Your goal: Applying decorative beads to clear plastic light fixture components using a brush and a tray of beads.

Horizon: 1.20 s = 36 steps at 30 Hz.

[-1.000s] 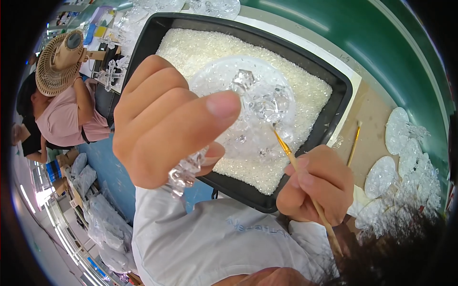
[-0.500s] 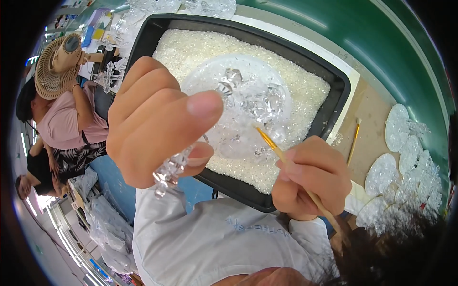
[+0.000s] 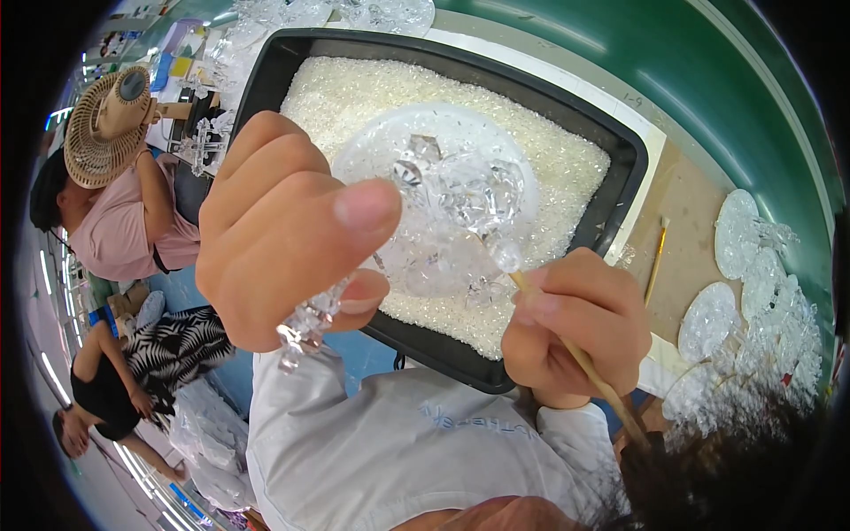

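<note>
Two hands are working close under your eyes; your left hand (image 3: 283,234) is closing thumb against fingers on a clear crystal piece (image 3: 310,323), which is hanging below your thumb, just above your white-sleeved lap; your right hand (image 3: 575,323) is clamping a thin wooden stick (image 3: 593,376), whose upper tip is touching a small clear bead (image 3: 507,257); that bead is sitting at the edge of a cluster of clear crystal shapes (image 3: 452,199), which are lying on a round transparent disc (image 3: 434,159); the disc is resting over a bed of white granules in a black tray (image 3: 620,150); the tray is lying on the table (image 3: 691,230), with its near corner just beside your right hand; a second stick (image 3: 655,261) is lying on the table to the right of the tray; more clear discs (image 3: 739,234) are lying farther right; a person in a straw hat (image 3: 111,124) is sitting well apart on your left.
</note>
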Available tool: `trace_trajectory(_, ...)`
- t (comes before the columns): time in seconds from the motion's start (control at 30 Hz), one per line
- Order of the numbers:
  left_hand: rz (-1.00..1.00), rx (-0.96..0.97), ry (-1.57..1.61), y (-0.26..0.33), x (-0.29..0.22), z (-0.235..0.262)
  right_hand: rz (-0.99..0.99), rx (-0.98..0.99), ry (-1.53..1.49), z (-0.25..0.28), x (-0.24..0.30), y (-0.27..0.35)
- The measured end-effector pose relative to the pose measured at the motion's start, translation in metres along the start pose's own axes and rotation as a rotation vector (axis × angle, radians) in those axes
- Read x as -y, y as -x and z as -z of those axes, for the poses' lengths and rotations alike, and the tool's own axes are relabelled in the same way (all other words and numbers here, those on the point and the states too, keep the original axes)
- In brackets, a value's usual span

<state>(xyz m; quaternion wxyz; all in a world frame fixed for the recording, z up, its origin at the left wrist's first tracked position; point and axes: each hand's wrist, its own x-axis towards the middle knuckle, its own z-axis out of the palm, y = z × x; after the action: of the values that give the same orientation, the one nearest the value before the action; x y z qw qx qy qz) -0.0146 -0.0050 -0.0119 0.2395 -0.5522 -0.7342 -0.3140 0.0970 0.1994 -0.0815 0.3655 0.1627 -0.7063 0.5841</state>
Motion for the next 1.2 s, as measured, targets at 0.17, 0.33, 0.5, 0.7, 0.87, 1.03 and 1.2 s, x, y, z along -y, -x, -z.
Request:
trace_trajectory(0.17, -0.003, -0.04, 0.026, 0.001, 0.001, -0.003, 0.005, 0.009, 0.0, 0.001, 0.0, 0.0)
trace_trajectory(0.33, -0.026, -0.031, 0.015, 0.0, 0.001, -0.003, 0.033, -0.049, -0.031, 0.0, 0.001, 0.001)
trace_trajectory(0.5, -0.025, 0.075, -0.047, -0.003, 0.001, 0.002, 0.004, -0.005, 0.019, 0.001, 0.001, -0.001)
trace_trajectory(0.7, -0.112, -0.005, 0.028, -0.005, 0.004, -0.003, 0.024, -0.001, 0.018, -0.001, 0.0, -0.002)
trace_trajectory(0.87, -0.079, 0.012, 0.008, -0.007, 0.003, -0.002, 0.032, 0.001, 0.008, -0.002, 0.0, -0.003)
trace_trajectory(1.03, -0.042, -0.091, 0.01, -0.005, 0.0, -0.009, 0.064, -0.135, -0.045, -0.003, -0.001, 0.0)
trace_trajectory(1.2, -0.041, -0.155, 0.016, -0.003, 0.001, -0.011, 0.031, -0.071, -0.044, -0.002, -0.002, 0.002)
